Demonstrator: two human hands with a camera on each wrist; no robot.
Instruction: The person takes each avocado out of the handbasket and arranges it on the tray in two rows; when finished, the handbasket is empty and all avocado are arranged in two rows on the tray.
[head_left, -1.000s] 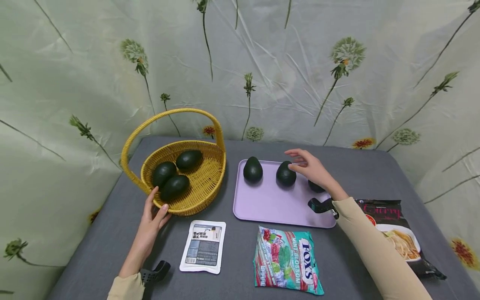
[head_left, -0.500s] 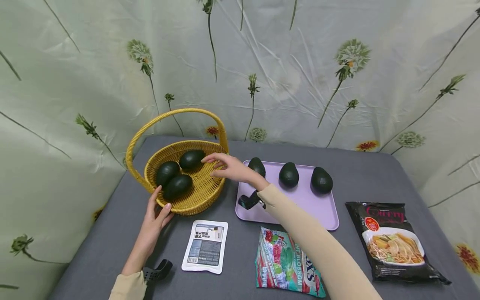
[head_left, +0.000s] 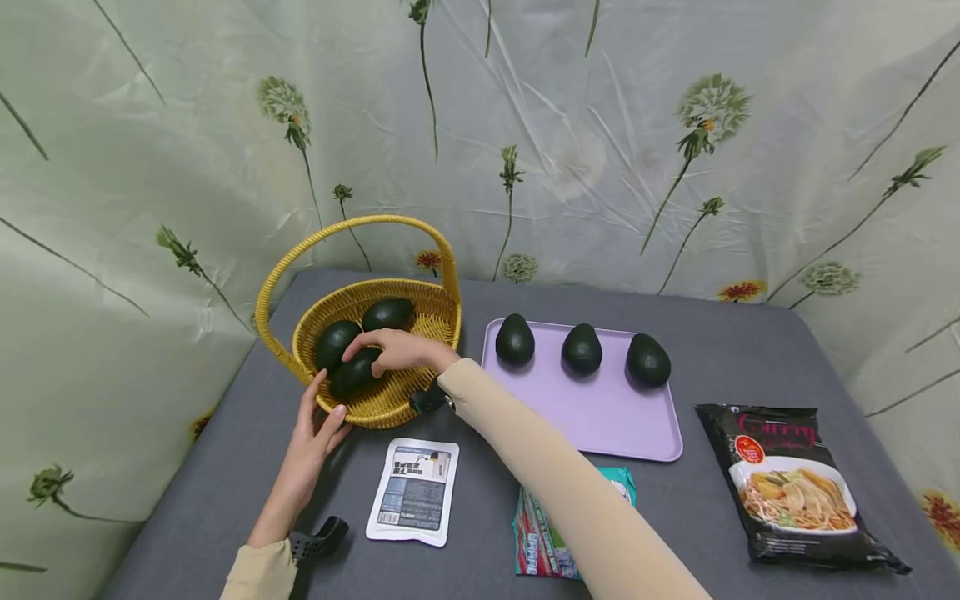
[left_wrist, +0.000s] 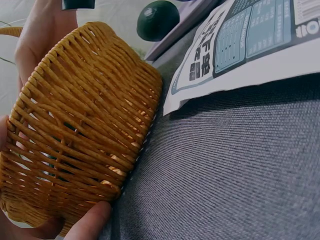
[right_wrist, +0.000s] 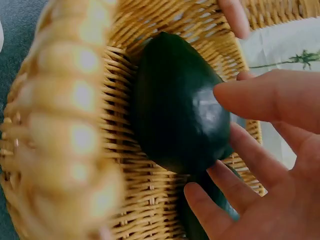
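A yellow woven basket (head_left: 441,321) with a tall arched handle holds several dark green avocados. My left hand (head_left: 303,446) grips its near left rim, and the left wrist view shows fingers (left_wrist: 92,222) against the woven wall (left_wrist: 85,110). Inside the basket, my right hand (head_left: 401,350) reaches over the nearest avocado (head_left: 351,379). In the right wrist view the fingers of that hand (right_wrist: 270,165) are spread at one side of an avocado (right_wrist: 170,105), their tips at or very near its skin. Two other avocados (head_left: 337,343) (head_left: 387,314) lie behind it.
Right of the basket, a lilac tray (head_left: 607,425) bears three avocados (head_left: 581,350) in a row. A white printed pouch (head_left: 414,492) lies in front of the basket. The right sleeve partly covers a teal candy bag (head_left: 540,537). A black noodle packet (head_left: 795,492) lies far right.
My right hand has moved left from above the tray's avocados into the basket, and down to the nearest avocado there. The left hand has stayed on the basket rim.
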